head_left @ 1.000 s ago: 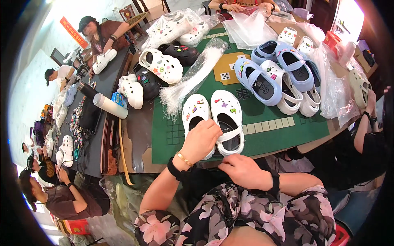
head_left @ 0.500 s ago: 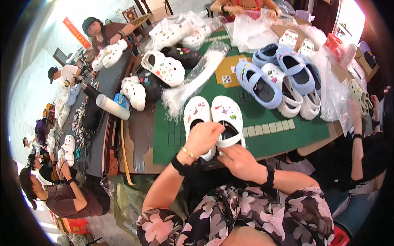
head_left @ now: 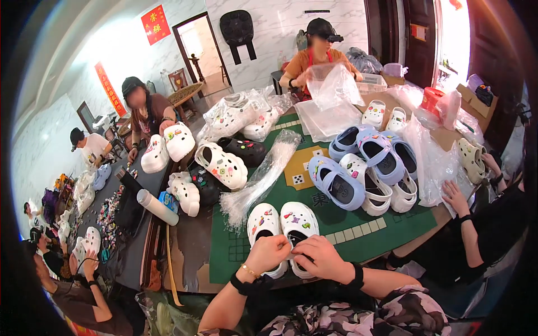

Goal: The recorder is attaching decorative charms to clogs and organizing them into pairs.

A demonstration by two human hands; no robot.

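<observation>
A pair of white clogs (head_left: 300,218) with colourful charms stands side by side at the near edge of the green mat, toes pointing away from me. Over their openings, my left hand (head_left: 266,256) and my right hand (head_left: 324,259) meet with fingertips pinched together, nearly touching. Whatever is between the fingers is too thin or hidden to name. The clogs' heels are partly covered by my hands. Just beyond them, to the left, lies a bundle of thin clear plastic strands (head_left: 246,196) in a clear sleeve.
Blue and white clogs (head_left: 342,185) cluster at the right on the green mat (head_left: 241,269). White and black clogs (head_left: 224,168) stand at the left, near a white bottle (head_left: 157,207). Co-workers sit around; one across handles clear plastic bags (head_left: 330,112). Another's hand (head_left: 457,196) is at the right edge.
The view has tilted up, so the table sits lower in the picture. My right hand has left the right clog's heel strap and come to my left hand. A co-worker has lifted a plastic bag.
</observation>
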